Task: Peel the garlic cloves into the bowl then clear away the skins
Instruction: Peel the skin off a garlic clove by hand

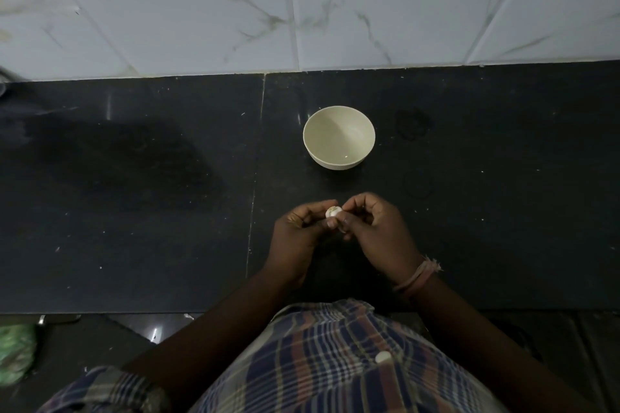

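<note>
Head view. A dark stone counter (134,194) is seen, speckled with pale flecks and split by a seam just left of the hands; white marbled wall tiles (201,10) close it off beyond. A garlic clove (333,211) is pinched between the fingertips of the left hand (298,231) and the right hand (375,228), both curled on it, above the counter. A cream bowl (339,137) stands beyond the hands, apart from them. Bare counter lies to either side of the hands. The near edge runs below the wrists; a green bag (15,354) is seen far left, below that edge.
</note>
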`<action>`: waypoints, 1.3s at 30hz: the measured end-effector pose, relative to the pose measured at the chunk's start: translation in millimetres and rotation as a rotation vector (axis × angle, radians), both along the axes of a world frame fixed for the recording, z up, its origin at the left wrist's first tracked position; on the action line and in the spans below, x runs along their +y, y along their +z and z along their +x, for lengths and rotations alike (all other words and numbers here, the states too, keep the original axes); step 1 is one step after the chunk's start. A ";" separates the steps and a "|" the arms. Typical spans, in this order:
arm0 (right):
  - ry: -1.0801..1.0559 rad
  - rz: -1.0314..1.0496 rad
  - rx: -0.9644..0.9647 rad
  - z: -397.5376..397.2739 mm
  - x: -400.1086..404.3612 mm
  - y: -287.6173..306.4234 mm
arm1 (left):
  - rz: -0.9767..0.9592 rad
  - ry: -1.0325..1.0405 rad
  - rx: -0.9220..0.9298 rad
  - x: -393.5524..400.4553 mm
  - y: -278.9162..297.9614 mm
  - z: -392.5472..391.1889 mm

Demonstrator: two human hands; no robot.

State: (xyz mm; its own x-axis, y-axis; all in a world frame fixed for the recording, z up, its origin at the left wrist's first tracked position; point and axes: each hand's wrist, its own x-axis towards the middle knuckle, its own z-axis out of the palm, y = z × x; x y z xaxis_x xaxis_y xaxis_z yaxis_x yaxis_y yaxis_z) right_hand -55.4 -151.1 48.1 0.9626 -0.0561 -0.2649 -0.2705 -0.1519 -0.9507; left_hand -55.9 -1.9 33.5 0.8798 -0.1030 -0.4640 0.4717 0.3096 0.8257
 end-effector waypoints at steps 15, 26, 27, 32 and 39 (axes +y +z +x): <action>0.120 0.000 0.062 3.1 -3.1 1.5 | -0.022 -0.078 -0.119 -0.4 4.7 2.8; -0.111 -0.186 -0.153 -4.1 -0.1 12.6 | 0.082 -0.071 -0.216 -4.3 1.3 7.2; -0.103 -0.204 -0.158 -4.6 0.1 12.0 | 0.086 -0.055 -0.216 -4.4 1.5 7.2; -0.061 -0.303 -0.232 -8.3 1.4 11.9 | 0.109 -0.017 -0.203 -3.5 2.1 7.9; -0.027 -0.440 -0.253 -6.5 5.5 15.4 | 0.198 -0.023 -0.264 -2.1 1.1 9.8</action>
